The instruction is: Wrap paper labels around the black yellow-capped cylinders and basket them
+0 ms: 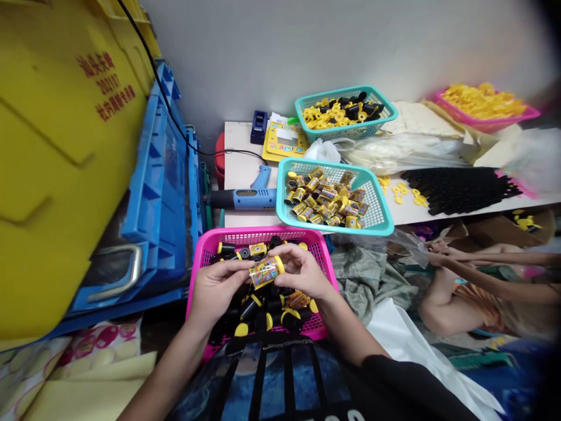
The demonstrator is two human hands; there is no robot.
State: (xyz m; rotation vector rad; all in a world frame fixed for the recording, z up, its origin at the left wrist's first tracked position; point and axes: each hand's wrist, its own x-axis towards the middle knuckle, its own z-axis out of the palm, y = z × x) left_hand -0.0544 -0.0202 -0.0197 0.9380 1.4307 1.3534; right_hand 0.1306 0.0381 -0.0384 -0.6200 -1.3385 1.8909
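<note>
a small yellow-capped cylinder with a colourful printed wrap (266,271), long axis tilted up rightward, is pinched between closed left hand (218,286) and right hand (299,270) fingertips above the pink plastic basket (202,245).

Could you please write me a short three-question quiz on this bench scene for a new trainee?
1. True or false: both hands grip one small yellow-labelled cylinder above the pink basket.
2. What lies on the table just left of the nearer teal basket? A) a blue heat gun B) a roll of tape C) a pair of scissors
3. Fill in: the farther teal basket holds black parts and loose ______ rings.

Key
1. True: the left hand and the right hand pinch its two ends.
2. A: the blue heat gun.
3. Yellow.
</note>
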